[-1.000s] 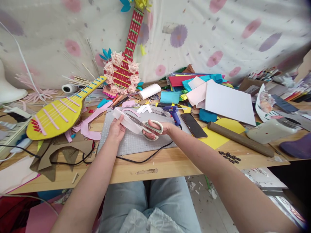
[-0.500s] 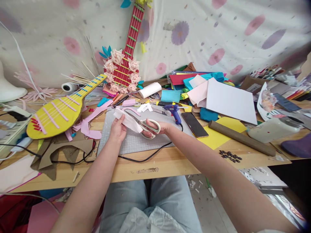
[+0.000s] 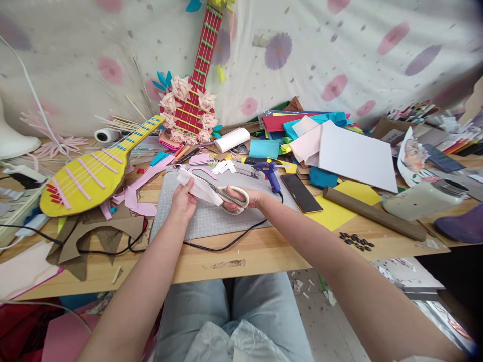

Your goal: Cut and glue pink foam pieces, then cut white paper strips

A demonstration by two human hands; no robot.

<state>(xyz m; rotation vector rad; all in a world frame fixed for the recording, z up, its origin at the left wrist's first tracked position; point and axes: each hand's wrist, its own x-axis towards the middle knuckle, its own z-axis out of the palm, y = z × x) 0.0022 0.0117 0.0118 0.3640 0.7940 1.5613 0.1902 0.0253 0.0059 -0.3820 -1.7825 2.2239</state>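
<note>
My left hand (image 3: pixel 184 201) is closed on a folded pale pink strip (image 3: pixel 204 190), paper or thin foam, pinched between thumb and fingers. White-handled scissors (image 3: pixel 244 199) sit in my right hand (image 3: pixel 241 197), its fingers through the loops. Their blades lie along the upper edge of the strip, and the handles are nearly together. Both hands are above a grey cutting mat (image 3: pixel 211 229). On the mat behind them lie small white cut pieces (image 3: pixel 225 167) and a curved pink strip (image 3: pixel 205 173). A blue glue gun (image 3: pixel 270 175) rests to the right of my right hand.
A yellow lute-shaped craft (image 3: pixel 85 181) lies left; a red one with pink flowers (image 3: pixel 192 108) leans at the back. Rightward are a phone (image 3: pixel 302 193), a brown tube (image 3: pixel 373 213), a white board (image 3: pixel 357 153), a jar (image 3: pixel 426 201) and black beads (image 3: pixel 356 241). A black cord (image 3: pixel 226 250) crosses the front.
The scissor handles have come together, closing the blades along the strip. My left hand has hardly moved. The whole view has shifted slightly.
</note>
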